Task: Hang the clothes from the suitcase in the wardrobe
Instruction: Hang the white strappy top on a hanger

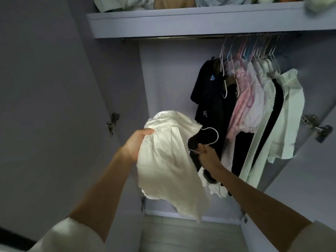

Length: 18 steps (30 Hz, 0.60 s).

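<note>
**White garment and hanger held up below the wardrobe rail**

White garment (pixel 163 160) bunched and draped, held up inside the open wardrobe, below and left of the rail (pixel 163 38). Gripped at its upper left edge by the left hand (pixel 135 144), fingers curled into the cloth. Just right of it, a thin pale hanger (pixel 211 136), hook uppermost, pinched at its neck by the right hand (pixel 207 153), thumb and fingers closed round the wire. Dark cloth (pixel 195 142) showing between garment and hanger; whether part of the same piece cannot be told. More white frilled cloth hanging under the right wrist.

Under the right half of the rail, a packed row of hung clothes (pixel 254 99): dark T-shirts nearest the hanger, then pink and pale tops, a white knitted piece, a black one, a white shirt farthest right. Pastel hanger hooks crowded on the rail above them; left half of the rail bare.

Above the rail, a shelf (pixel 181 20) with folded fabric piled on it. Below, well under the rail, the wardrobe floor (pixel 181 233). Door hinges (pixel 112 122) on both side walls. Pale sleeves at both forearms.
</note>
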{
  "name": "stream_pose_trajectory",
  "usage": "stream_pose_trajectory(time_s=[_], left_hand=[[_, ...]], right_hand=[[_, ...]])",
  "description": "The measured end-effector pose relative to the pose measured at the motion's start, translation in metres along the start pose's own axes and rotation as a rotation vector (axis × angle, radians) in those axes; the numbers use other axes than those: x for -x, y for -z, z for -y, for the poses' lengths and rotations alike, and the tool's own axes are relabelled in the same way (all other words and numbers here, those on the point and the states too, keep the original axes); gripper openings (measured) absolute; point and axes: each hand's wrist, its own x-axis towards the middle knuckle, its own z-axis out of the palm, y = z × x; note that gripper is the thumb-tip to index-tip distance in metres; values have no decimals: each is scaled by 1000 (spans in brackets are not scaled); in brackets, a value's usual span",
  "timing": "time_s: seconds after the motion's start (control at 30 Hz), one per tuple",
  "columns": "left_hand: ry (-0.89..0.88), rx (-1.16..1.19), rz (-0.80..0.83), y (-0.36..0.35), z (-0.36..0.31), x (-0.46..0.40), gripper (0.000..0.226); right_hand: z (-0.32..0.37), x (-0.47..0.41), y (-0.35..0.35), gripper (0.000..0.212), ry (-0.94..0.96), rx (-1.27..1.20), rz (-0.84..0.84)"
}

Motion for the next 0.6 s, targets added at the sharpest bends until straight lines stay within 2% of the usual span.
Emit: stream_pose_trajectory(time_s=[0.07,0.2,0.27,0.37,0.43,0.53,0.6], left_hand=[[39,-13,0,-7,0,-4,17],[179,-139,-68,-12,13,-12,30],[198,-153,-64,-15,15,-15,31],[210,-198,-45,-25,12,-18,19],[193,-247,-58,-32,9,-20,17],[140,-315,-129,-35,8,-28,17],[95,-409,-191,-36,9,-32,19]], right_hand=[[5,1,2,37,-127,-123,13],[22,-7,16,40,-231,-512,-70],[27,-13,23,41,-227,-586,-121],[27,-20,34,36,-226,-619,-169],[29,-19,37,35,-180,-578,-79],[40,-4,29,37,-150,-522,168],[44,5,23,38,-144,-467,272]])
